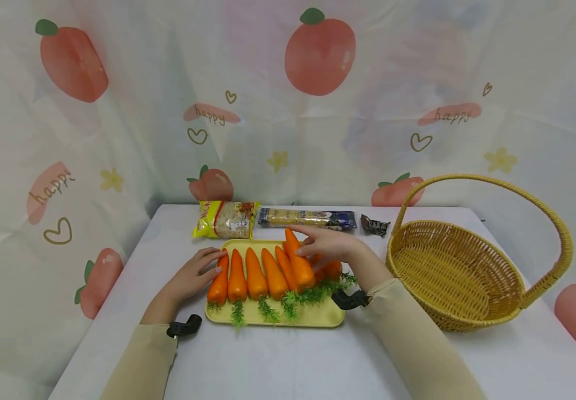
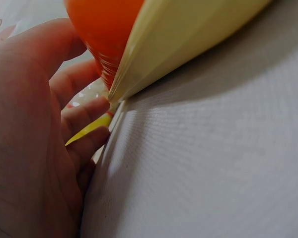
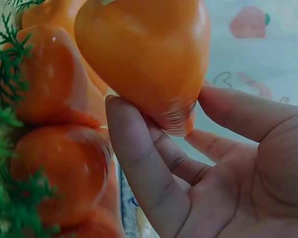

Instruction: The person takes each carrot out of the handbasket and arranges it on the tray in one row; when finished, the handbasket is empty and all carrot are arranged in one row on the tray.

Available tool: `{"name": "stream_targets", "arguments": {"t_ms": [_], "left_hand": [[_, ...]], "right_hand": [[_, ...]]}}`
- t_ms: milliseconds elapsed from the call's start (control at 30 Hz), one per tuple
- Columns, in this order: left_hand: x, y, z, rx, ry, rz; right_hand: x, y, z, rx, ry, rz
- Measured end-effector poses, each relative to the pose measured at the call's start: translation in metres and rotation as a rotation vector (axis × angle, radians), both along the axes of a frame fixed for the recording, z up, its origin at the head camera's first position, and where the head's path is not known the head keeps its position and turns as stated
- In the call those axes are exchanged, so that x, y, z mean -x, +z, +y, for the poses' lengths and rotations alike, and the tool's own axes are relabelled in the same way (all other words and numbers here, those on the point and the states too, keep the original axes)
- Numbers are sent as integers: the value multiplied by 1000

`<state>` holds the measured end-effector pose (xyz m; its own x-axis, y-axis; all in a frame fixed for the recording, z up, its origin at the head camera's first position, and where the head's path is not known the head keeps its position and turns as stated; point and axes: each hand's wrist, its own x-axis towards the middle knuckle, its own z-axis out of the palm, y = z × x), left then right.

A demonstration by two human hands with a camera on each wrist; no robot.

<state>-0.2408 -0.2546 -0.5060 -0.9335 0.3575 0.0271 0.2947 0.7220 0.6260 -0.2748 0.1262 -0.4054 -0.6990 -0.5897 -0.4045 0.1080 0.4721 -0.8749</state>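
Note:
My right hand [image 1: 330,244] pinches a carrot [image 1: 299,261] near its narrow end, holding it tilted above the others on the yellow tray [image 1: 313,319]. In the right wrist view, thumb and fingers are on both sides of the held carrot [image 3: 144,49]. My left hand [image 1: 195,275] rests at the tray's left edge, its fingertips touching the tip of the leftmost carrot [image 1: 219,283]. Seen from the left wrist, its fingers reach along this carrot [image 2: 104,29] and the tray rim [image 2: 188,44]. Several more carrots [image 1: 256,278] lie side by side, green tops toward me.
Behind the tray lie a yellow food bag [image 1: 228,219], a long pasta pack [image 1: 305,218] and a small dark packet [image 1: 375,225]. A wicker basket [image 1: 448,239] with a tall handle stands at the right. A printed curtain [image 1: 288,144] hangs behind the white table [image 1: 273,366].

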Motion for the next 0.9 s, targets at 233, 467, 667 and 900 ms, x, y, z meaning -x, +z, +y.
{"name": "stream_targets", "arguments": {"t_ms": [233, 467, 667, 900], "left_hand": [[2, -3, -1, -9, -14, 24], [2, -4, -1, -22, -13, 33], [2, -3, 0, -17, 0, 9], [1, -2, 0, -26, 9, -5]], "right_hand": [[2, -4, -15, -45, 5, -16], [4, -5, -26, -103, 1, 25], [7, -9, -34, -135, 18, 42], [7, -12, -37, -155, 23, 51]]}}
